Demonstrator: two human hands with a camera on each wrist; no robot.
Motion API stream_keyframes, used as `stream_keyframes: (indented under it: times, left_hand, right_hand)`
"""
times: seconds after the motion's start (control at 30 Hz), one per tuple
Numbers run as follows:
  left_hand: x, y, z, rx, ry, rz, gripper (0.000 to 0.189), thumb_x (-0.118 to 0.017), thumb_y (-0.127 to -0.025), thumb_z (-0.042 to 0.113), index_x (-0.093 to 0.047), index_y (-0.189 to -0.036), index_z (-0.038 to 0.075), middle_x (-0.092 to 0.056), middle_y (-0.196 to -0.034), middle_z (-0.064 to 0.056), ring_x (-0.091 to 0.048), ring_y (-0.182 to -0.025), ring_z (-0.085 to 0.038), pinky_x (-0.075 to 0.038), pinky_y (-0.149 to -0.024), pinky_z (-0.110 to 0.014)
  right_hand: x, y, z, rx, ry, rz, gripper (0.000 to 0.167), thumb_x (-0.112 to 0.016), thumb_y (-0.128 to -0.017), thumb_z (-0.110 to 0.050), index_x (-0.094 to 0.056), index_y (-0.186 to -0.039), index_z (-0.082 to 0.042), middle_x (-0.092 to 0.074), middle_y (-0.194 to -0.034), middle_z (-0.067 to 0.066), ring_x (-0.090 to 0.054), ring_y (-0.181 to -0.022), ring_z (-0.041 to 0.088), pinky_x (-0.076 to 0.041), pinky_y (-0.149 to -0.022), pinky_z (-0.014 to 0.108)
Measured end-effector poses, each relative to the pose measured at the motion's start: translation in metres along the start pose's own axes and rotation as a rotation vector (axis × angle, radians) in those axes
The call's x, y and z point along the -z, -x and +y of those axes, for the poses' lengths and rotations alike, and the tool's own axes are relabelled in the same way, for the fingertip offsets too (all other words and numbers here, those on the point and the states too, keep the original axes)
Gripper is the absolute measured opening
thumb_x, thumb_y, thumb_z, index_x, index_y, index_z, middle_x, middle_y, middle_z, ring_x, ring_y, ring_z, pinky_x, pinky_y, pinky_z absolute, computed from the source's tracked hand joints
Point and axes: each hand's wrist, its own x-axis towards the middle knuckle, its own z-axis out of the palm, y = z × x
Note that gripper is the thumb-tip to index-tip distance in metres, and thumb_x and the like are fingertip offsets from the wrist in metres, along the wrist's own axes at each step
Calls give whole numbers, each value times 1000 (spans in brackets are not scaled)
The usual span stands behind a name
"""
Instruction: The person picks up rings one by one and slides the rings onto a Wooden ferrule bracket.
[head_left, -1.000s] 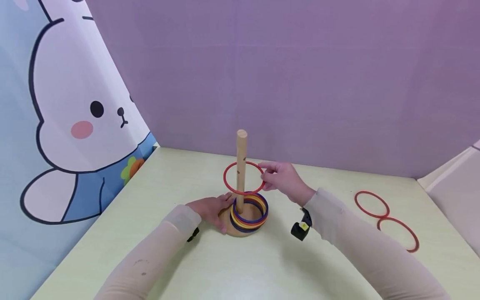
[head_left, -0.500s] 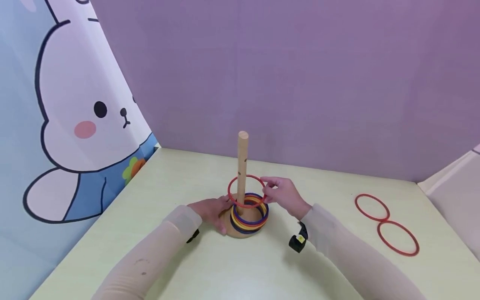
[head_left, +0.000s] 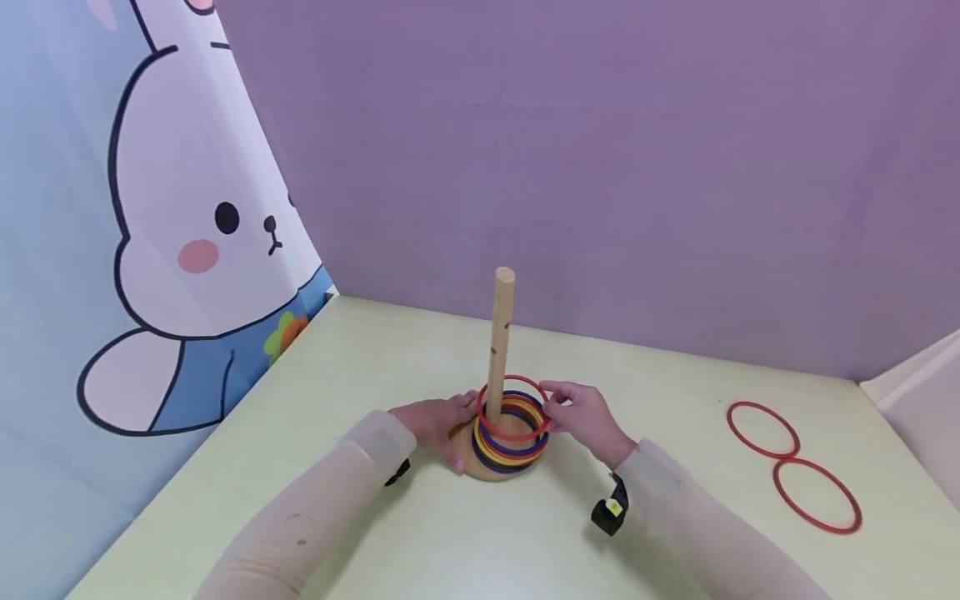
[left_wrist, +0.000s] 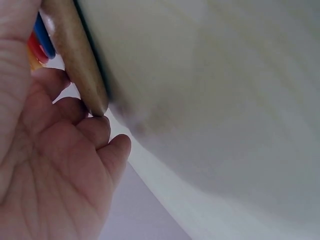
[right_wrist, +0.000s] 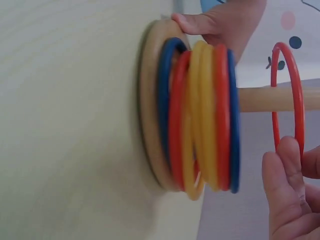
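Observation:
A wooden peg (head_left: pixel 501 342) stands upright on a round wooden base (right_wrist: pixel 150 100). Several blue, red and yellow rings (right_wrist: pixel 206 120) lie stacked round the peg's foot. My left hand (head_left: pixel 435 425) grips the base at its left, thumb at the near side and fingers further back; the left wrist view shows fingertips curled against its edge (left_wrist: pixel 82 70). Between thumb and fingers, my right hand (head_left: pixel 588 417) pinches a red ring (right_wrist: pixel 298 100). That ring encircles the peg and hangs a short way above the stack, as the right wrist view shows.
Two more red rings lie flat on the pale table at the right, a farther one (head_left: pixel 797 437) and a nearer one (head_left: pixel 855 504), close together. A purple wall (head_left: pixel 585 183) rises behind the table, and a cartoon-print cloth (head_left: pixel 172 250) hangs at the left.
My right hand has lowered the red ring along the peg, from about mid-height to just over the stack. The left hand keeps its place on the base. The head view has shifted slightly.

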Motion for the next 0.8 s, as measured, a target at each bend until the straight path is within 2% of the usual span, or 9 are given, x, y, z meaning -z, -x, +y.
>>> stream_keyframes:
  times: [0.23,0.4,0.63,0.8]
  left_hand:
    - [-2,-2,-3,-38,-1,-9,102,-82,-75,36,-21,-153,11,-15,-159,-9,-28,-140,-30,-29,-111,-42]
    - [-3,-1,-4,-32,-10,-2,100,-82,-75,36,-24,-153,12,-17,-159,-10,-29,-140,-31,-30,-110,-43]
    - [-5,0,-4,-29,7,-4,102,-83,-74,35,-23,-153,13,-16,-159,-9,-28,-140,-31,-29,-110,-43]
    - [-4,-1,-4,-29,-14,4,103,-83,-73,37,-22,-154,16,-16,-159,-8,-29,-140,-30,-30,-110,-42]
  right_hand:
    - [-6,2,7,-6,31,8,38,-54,-86,2,-57,-123,13,-60,-80,8,-62,-59,12,-57,-63,32]
    - [-5,1,11,-9,57,-2,38,-54,-87,1,-57,-123,13,-61,-83,10,-63,-59,13,-57,-62,31]
    - [-4,-1,14,-57,55,-14,34,-58,-88,0,-60,-120,12,-63,-80,10,-62,-57,12,-57,-61,29]
    - [-3,-1,16,-79,62,-12,33,-58,-89,0,-60,-119,12,-64,-79,10,-62,-57,13,-57,-60,29]
